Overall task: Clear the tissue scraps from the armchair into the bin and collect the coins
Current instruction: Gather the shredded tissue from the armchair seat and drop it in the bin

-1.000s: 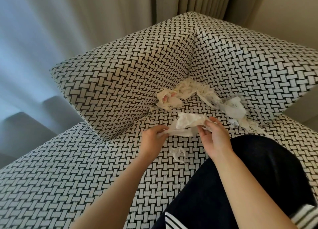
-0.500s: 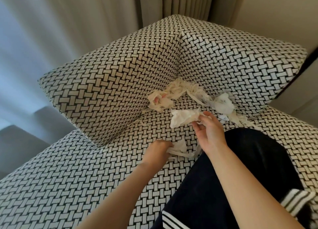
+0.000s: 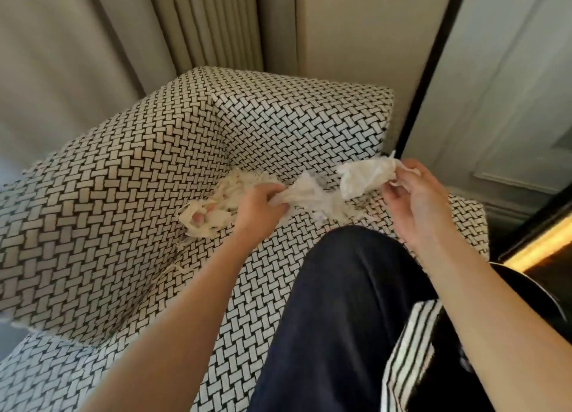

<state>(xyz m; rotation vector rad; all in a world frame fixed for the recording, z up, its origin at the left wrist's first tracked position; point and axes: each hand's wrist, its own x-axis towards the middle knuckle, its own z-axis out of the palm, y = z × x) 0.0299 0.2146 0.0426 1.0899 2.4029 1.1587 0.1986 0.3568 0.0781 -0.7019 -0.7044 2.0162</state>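
Both curled: L hand (image 3: 259,205) grips scraps (image 3: 309,194), R hand (image 3: 416,202) wad (image 3: 365,176).

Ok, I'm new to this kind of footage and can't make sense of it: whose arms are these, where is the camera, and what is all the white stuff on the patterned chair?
There is no machine here. These are a person's two bare arms, filmed by a wide-angle camera worn on their head and looking down, which is why the edges look bent. The left hand grips a tissue scrap low over the seat. The right hand pinches a crumpled tissue held a little higher. The woven black-and-white surface is the armchair. A pile of torn tissue scraps lies in its back corner. The dark shape at the bottom is the person's trouser leg, and a curtain hangs behind the chair.
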